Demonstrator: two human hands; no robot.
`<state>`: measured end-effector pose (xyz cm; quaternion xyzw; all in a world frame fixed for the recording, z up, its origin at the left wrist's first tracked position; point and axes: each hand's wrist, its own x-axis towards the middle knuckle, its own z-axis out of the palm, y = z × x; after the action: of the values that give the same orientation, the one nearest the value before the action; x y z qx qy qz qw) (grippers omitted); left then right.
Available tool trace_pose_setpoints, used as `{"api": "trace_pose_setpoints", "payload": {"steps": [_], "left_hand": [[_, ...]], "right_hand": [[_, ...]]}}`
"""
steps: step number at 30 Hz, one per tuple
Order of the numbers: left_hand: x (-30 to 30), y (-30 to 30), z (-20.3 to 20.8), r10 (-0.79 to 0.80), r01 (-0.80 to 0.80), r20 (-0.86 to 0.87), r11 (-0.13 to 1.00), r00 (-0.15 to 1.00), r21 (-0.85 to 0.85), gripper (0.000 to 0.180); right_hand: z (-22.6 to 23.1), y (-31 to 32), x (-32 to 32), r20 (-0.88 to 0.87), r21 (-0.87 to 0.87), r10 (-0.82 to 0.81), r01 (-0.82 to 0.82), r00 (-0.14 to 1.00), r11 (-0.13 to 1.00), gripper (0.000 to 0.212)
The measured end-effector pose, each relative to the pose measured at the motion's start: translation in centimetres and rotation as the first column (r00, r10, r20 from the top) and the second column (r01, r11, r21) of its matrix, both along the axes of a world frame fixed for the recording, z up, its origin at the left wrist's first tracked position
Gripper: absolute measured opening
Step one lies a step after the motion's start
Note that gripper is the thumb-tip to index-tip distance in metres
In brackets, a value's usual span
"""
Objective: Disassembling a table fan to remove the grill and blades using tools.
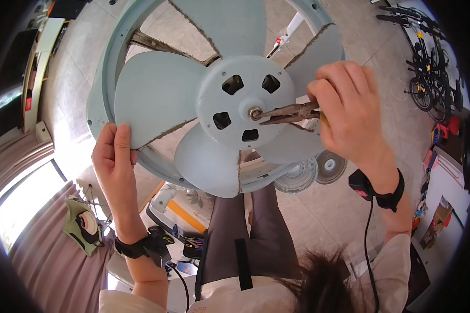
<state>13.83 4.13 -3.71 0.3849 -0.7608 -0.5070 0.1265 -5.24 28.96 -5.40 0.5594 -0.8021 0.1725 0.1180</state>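
Note:
A large pale blue-grey fan [245,73] faces me, its broad blades inside a round frame [105,78]. Dark grime lines the blade edges. At the centre of the hub, a nut [255,113] sits on the shaft. My right hand [350,112] is closed around rusty needle-nose pliers [292,112]; their jaws are apart, and the upper tip is at the nut. Whether it touches the nut I cannot tell. At the left, my left hand [114,156] pinches the outer edge of a fan blade [156,99], thumb on the front face and the other fingers partly hidden.
Two round grey parts [330,166] lie on the tiled floor below the fan. An open case with tools [193,245] stands beside my legs. Bicycles [423,68] are at the far right, a curtain [47,250] at the left. Cables hang from both wrist devices.

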Motion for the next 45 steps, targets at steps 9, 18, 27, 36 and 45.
{"api": "trace_pose_setpoints", "payload": {"steps": [9, 18, 27, 36, 45], "left_hand": [[0.4, -0.3, -0.3, -0.017, 0.017, -0.010, 1.000, 1.000, -0.004, 0.024], [0.1, 0.4, 0.1, 0.016, -0.017, 0.037, 1.000, 0.999, 0.022, 0.025], [1.5, 0.3, 0.3, -0.019, 0.016, 0.082, 0.999, 0.996, 0.040, 0.025], [2.7, 1.1, -0.1, -0.020, 0.013, 0.080, 0.995, 0.997, 0.097, 0.029], [3.5, 1.3, -0.1, -0.064, 0.054, 0.115, 0.995, 0.991, 0.084, 0.023]], "right_hand": [[-0.3, -0.1, 0.6, -0.002, -0.016, -0.030, 0.030, 1.000, 0.999, 0.020], [0.1, 1.6, 2.6, 0.284, -0.061, -0.137, 0.160, 0.949, 0.985, 0.030], [-1.3, 4.5, 8.1, 0.671, -0.092, -0.279, 0.450, 0.687, 0.888, 0.023], [-0.6, 1.9, 10.4, 0.766, 0.078, -0.458, 0.643, 0.450, 0.762, 0.017], [-0.8, -0.6, 11.1, 0.793, -0.194, -0.291, 0.675, 0.535, 0.711, 0.033]]}}
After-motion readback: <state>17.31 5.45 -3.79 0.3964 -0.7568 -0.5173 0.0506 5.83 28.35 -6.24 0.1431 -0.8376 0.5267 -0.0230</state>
